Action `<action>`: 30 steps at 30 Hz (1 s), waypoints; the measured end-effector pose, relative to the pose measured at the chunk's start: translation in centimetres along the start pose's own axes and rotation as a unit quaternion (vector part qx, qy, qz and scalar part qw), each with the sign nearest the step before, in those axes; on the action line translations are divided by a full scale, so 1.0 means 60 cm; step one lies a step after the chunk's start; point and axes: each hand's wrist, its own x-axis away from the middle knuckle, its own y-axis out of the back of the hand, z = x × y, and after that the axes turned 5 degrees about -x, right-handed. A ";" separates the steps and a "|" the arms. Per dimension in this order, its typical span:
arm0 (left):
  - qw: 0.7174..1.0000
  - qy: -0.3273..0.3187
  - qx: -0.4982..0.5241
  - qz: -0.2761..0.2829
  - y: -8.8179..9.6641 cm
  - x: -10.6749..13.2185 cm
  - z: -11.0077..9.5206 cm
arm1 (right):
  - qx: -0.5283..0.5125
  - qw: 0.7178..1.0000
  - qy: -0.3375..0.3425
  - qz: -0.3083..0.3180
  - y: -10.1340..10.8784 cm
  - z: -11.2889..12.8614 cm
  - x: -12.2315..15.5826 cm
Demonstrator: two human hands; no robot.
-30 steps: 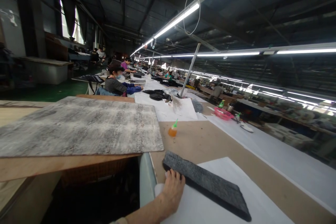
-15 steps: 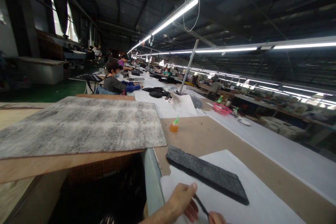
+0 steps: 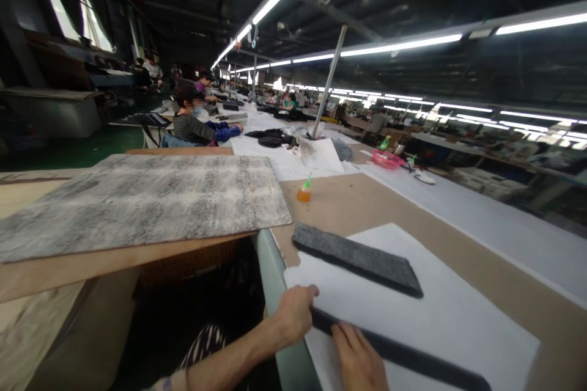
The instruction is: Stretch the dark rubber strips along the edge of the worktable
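Note:
A long, narrow dark fabric strip (image 3: 413,355) lies slantwise on the white paper (image 3: 463,293). My left hand (image 3: 293,313) is closed at the strip's left end, its fingers curled and partly hidden. Just to the right, my right hand (image 3: 360,359) has its fingers pressed together on the strip's near edge; the thumb does not show. Beyond both hands rests a flat, dark grey pile of fabric pieces (image 3: 358,260), apart from them.
A bottle of orange liquid with a green nozzle (image 3: 304,190) stands on the brown tabletop (image 3: 339,195). To the left, a mottled grey board (image 3: 151,201) meets the table edge. A co-worker in a striped top (image 3: 190,128) sits farther off, near black fabric (image 3: 270,137). A pink basket (image 3: 386,159) is at right.
The view has tilted down. The strip, mostly out of frame before, now lies stretched along the paper. My right hand has come up into view and closer to my left hand.

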 end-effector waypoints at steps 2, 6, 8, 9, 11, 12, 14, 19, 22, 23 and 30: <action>1.000 -0.016 -0.006 -0.012 -0.001 0.008 0.005 | -0.038 0.998 -0.031 0.038 0.027 0.007 -0.013; 0.999 -0.021 0.031 -0.025 -0.008 0.012 0.018 | -0.092 0.988 -0.102 0.069 0.058 0.012 -0.049; 0.997 -0.025 0.057 -0.035 -0.012 0.013 0.023 | -0.121 0.982 -0.119 0.079 0.059 0.015 -0.064; 0.997 -0.029 0.067 -0.038 -0.012 0.014 0.024 | -0.135 0.980 -0.119 0.087 0.057 0.017 -0.071; 0.996 -0.035 0.077 -0.041 -0.012 0.016 0.024 | -0.152 0.976 -0.107 0.110 0.050 0.022 -0.082; 0.995 -0.037 0.077 -0.041 -0.011 0.017 0.024 | -0.152 0.976 -0.098 0.124 0.045 0.025 -0.086; 0.996 -0.041 0.066 -0.044 -0.007 0.018 0.021 | -0.137 0.976 -0.082 0.150 0.037 0.029 -0.093; 0.996 -0.059 -0.033 -0.053 0.005 0.018 0.022 | -0.103 0.978 -0.074 0.168 0.024 0.030 -0.097; 0.994 -0.072 -0.075 -0.043 0.011 0.017 0.026 | -0.105 0.979 -0.065 0.164 0.021 0.028 -0.094; 0.993 -0.076 -0.083 -0.040 0.012 0.017 0.027 | -0.104 0.980 -0.058 0.160 0.019 0.027 -0.093; 0.982 -0.132 -0.127 -0.048 0.012 0.020 0.035 | -0.104 0.989 0.009 0.106 0.008 0.018 -0.077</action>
